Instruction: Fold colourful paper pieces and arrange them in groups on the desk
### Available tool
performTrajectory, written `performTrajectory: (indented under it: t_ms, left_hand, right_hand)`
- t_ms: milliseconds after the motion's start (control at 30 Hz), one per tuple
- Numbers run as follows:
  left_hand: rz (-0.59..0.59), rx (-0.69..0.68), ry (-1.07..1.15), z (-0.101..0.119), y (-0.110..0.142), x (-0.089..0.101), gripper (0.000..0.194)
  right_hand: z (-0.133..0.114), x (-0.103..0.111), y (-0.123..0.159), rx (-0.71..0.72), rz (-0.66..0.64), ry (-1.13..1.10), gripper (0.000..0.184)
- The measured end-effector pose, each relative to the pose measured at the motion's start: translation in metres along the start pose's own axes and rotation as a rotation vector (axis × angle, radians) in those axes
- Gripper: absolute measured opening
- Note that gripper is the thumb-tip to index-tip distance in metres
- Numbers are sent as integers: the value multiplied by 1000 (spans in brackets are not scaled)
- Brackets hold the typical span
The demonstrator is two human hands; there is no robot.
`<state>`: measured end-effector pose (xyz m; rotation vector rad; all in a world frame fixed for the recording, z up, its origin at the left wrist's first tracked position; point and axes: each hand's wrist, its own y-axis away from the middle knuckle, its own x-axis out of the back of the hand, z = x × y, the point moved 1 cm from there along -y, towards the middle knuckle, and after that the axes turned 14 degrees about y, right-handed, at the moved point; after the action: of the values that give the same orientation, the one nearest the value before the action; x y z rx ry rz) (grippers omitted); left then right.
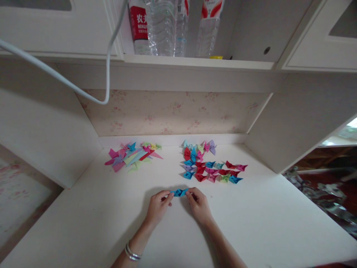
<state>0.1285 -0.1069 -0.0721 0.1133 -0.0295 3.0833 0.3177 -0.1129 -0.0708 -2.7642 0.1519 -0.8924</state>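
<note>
The blue paper (179, 192), a small folded piece, is lying between the 2 hands, its long axis running left to right across the person's front. Neither hand is nearer: the left hand (158, 207) is pinching its left end between thumb and fingers, and the right hand (199, 206) is gripping the right end in the same way. Both forearms are slanting inward from the near edge, so the fingertips are facing each other along the paper. Whether its underside is touching the desk (178, 238) is hard to tell.

Beyond the hands, folded shapes (212, 171) in many colours are sitting in rows, ahead and slightly to the right. A loose pile (119, 160) of coloured paper is spreading farther left, near the back edge. Silver bracelets (132, 253) are circling the left wrist.

Behind the desk, a floral panel (173, 111) is rising to a white shelf (195, 62), where plastic bottles (161, 29) are standing. A white cable (108, 70) is looping down at the upper left. Past the right side panel, blurred objects are showing, too unclear to name.
</note>
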Motion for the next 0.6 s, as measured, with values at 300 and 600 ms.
performTrajectory:
  t_ms: [300,600]
  left_hand:
    - [43,3,46,-2,3,-4,40]
    - [43,-108,-21,40,9,-19,33]
  right_hand:
    - [4,-2,2,-47,17,-33,35]
    - [6,15,23,-97,-92,-23,36]
